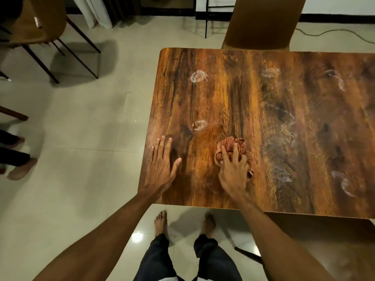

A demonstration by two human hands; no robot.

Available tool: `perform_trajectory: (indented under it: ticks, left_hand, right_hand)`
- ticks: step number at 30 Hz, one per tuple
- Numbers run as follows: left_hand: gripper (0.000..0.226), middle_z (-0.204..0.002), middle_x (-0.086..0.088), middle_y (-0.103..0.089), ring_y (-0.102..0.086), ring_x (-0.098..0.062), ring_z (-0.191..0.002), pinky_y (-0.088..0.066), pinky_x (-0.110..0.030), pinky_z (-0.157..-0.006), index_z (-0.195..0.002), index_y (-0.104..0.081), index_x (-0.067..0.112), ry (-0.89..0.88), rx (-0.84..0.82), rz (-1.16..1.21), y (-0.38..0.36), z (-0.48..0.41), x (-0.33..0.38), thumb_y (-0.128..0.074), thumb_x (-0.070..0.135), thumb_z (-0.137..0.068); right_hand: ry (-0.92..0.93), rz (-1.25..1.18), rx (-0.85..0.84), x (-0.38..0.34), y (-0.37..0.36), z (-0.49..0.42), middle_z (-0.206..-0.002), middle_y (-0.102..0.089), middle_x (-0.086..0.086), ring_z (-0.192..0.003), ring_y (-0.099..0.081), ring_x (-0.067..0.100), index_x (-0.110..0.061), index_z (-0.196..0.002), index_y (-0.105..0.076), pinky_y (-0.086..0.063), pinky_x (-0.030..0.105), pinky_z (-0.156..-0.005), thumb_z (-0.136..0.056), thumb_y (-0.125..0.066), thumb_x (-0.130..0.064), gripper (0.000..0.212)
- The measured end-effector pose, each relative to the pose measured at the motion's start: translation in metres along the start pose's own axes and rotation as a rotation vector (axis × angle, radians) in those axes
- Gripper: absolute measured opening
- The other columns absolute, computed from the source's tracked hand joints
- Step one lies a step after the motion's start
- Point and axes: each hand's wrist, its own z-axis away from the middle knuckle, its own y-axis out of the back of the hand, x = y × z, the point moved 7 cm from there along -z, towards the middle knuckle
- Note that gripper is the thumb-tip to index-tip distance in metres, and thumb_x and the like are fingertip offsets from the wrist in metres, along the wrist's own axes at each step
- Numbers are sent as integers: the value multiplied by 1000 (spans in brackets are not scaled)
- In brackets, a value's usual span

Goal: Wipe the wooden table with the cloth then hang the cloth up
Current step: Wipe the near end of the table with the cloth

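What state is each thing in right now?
Table: still marked with whitish smears, only partly wiped.
Cloth: bunched up, pressed on the table.
Right hand: gripping the cloth.
Left hand: open, flat on the table near its left edge.
Chair: pushed in at the far side.

Warm, dimmish indoor light from overhead. Bright glare spot on the glossy floor tiles (137, 237) between the feet. Soft shadow under the chair (30, 23) top left. Wide-angle bending at edges; forearms stretched. Slight overall softness, wooden table (274, 110) grain smeared right side.
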Motion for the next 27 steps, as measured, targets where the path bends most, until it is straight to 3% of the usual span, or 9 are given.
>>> perform_trajectory:
  ticks: [2,6,12,14,16,18,23,25,27]
  left_hand:
    - [71,-170,-4,-6,-2,-20,-157,-8,-50,-126,-160,-4,22,-13,-10,25,-1,3,-9,-32,54,-104]
    - [70,-169,-7,-10,-7,-24,-156,-5,-47,-127,-160,-6,21,-69,-24,78,3,5,-28,-29,53,-102]
    - [73,-169,-4,-7,-4,-22,-157,0,-42,-127,-160,-10,22,-94,-69,126,12,13,-70,-27,58,-100]
    - [71,-169,-5,-7,-3,-22,-157,1,-41,-127,-160,-10,21,-123,-77,121,16,18,-78,-29,56,-101]
    - [70,-169,-6,-7,-4,-22,-157,0,-41,-127,-160,-11,20,-157,-85,116,20,20,-83,-31,54,-102]
    - [71,-169,-7,-8,-6,-23,-157,-2,-42,-127,-160,-13,19,-184,-104,122,20,20,-87,-32,53,-101]
    - [73,-169,-5,-6,-4,-23,-157,-5,-46,-128,-160,-14,20,-213,-126,145,23,14,-84,-31,57,-99]
    - [72,-169,-6,-5,-3,-22,-157,-5,-45,-128,-160,-14,19,-229,-133,146,25,12,-79,-31,56,-100]
    - [70,-169,-7,-6,-4,-23,-157,-5,-45,-128,-160,-14,18,-235,-124,138,26,9,-76,-32,53,-102]
  right_hand:
    - [76,-19,-19,-54,-6,13,-170,-4,13,-143,-26,48,-34,-161,-16,-29,62,-117,-96,-58,-27,78]
    - [516,1,-71,-136,-51,99,-171,-3,5,-141,-36,39,-36,-159,-23,-34,54,-115,-92,-60,-31,77]
    - [-179,-99,36,-62,-38,97,-171,7,4,-148,-19,43,-38,-162,-12,-20,61,-120,-102,-52,-32,72]
    - [-113,-74,-1,-117,-45,104,-171,8,6,-147,-22,42,-37,-162,-10,-21,59,-119,-98,-58,-28,80]
    - [150,-53,-25,-179,-60,132,-172,0,4,-142,-32,40,-37,-161,-19,-29,56,-116,-94,-60,-29,78]
    - [253,-77,-39,-180,-69,148,-172,-5,0,-140,-35,36,-38,-159,-22,-33,56,-115,-98,-54,-34,69]
    - [-271,-124,47,-76,-37,105,-171,7,3,-151,-14,40,-37,-162,-10,-14,61,-121,-106,-42,-32,65]
    - [-228,-115,45,-109,-34,94,-171,13,2,-154,-6,38,-37,-162,-6,-7,58,-123,-102,-47,-21,74]
    - [83,-146,1,-177,-47,100,-171,13,-1,-156,5,32,-37,-162,-6,4,57,-125,-97,-51,-17,81]
